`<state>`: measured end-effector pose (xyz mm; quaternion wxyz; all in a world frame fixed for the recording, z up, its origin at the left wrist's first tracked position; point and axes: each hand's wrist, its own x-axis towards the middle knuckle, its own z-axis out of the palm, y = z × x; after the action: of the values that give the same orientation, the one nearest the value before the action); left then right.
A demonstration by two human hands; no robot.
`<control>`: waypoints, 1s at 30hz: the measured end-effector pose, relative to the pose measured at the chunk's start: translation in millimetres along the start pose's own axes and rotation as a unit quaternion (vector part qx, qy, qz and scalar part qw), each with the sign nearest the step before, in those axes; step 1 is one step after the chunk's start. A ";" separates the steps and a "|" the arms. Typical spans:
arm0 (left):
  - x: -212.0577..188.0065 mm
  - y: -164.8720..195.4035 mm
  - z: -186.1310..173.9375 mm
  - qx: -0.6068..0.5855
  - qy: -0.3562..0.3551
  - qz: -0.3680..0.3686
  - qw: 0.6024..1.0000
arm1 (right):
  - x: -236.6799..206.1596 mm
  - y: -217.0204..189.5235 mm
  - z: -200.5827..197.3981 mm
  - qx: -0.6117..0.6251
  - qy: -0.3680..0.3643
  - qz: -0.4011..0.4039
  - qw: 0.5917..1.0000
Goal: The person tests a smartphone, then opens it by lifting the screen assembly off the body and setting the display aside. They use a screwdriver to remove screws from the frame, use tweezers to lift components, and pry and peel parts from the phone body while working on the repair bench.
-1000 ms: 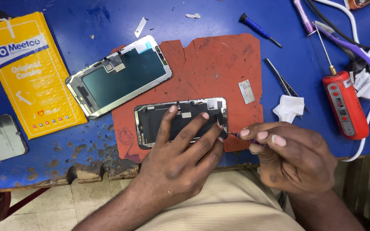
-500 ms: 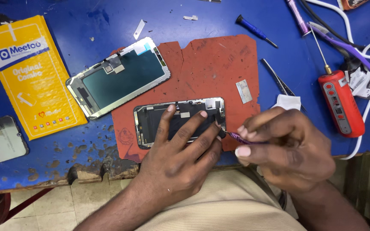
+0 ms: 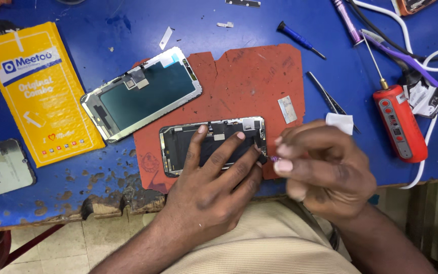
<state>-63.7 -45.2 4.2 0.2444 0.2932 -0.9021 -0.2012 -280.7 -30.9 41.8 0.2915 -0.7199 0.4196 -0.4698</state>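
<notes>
The opened black smartphone body with its metal frame [image 3: 213, 144] lies face-open on the lower part of the torn reddish-brown rubber work mat [image 3: 252, 76], near the front edge of the blue, chipped surface [image 3: 51, 182]; its screen is already off, so the dark inner parts and small silver shields show. The left hand [image 3: 211, 185] lies flat over the phone body with fingers spread, pressing it down rather than gripping it. The right hand [image 3: 320, 162] is closed in a pinch around a thin tool with a purple tip [image 3: 274, 159], which meets the right end of the phone body just beside the left fingers; what the tip touches is too small to tell. Judging from how things lie, the opening is done and the work inside the body is in hand, while nothing is yet closed up again. The detached phone screen with a dark glass panel and silver rim [image 3: 143, 94] rests tilted at the mat's upper left corner, partly on the surface. A small silver rectangular plate [image 3: 287, 109] lies loose on the mat, with slim metal tweezers [image 3: 330, 99] and a white folded scrap [image 3: 339, 122] just beside the right hand. Farther out are a red electric screwdriver with a long thin bit [image 3: 399, 122], a blue-handled screwdriver [image 3: 297, 38], white and purple cables [image 3: 411, 50], a yellow padded package [image 3: 39, 91] at the left, and a pale phone back [image 3: 1, 170] at the left edge.
</notes>
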 end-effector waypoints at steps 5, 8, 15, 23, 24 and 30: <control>-0.5 0.7 -0.8 0.001 0.004 0.000 1.000 | 0.5 0.5 -2.0 0.011 -0.013 0.000 1.000; -0.2 1.5 -0.4 0.010 0.005 0.001 1.000 | -0.4 0.0 -2.9 -0.020 -0.005 -0.011 1.000; -0.2 2.2 0.6 0.008 0.010 -0.002 1.000 | -5.6 0.4 -2.4 -0.021 -0.008 0.000 1.000; 0.1 3.5 -0.3 -0.002 0.016 -0.006 1.000 | -9.2 0.3 -2.2 -0.050 -0.013 -0.018 0.998; -0.7 3.6 -1.3 -0.006 0.023 -0.004 1.000 | -9.2 3.0 -0.8 -0.066 -0.010 -0.031 0.997; -3.1 3.0 -3.7 -0.048 0.052 -0.018 0.997 | -20.2 1.6 -2.1 -0.102 0.020 0.005 0.995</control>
<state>-60.8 -41.8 7.7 0.3014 0.3073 -0.8722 -0.2325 -287.3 -13.9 32.5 0.2104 -0.7345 0.4743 -0.4373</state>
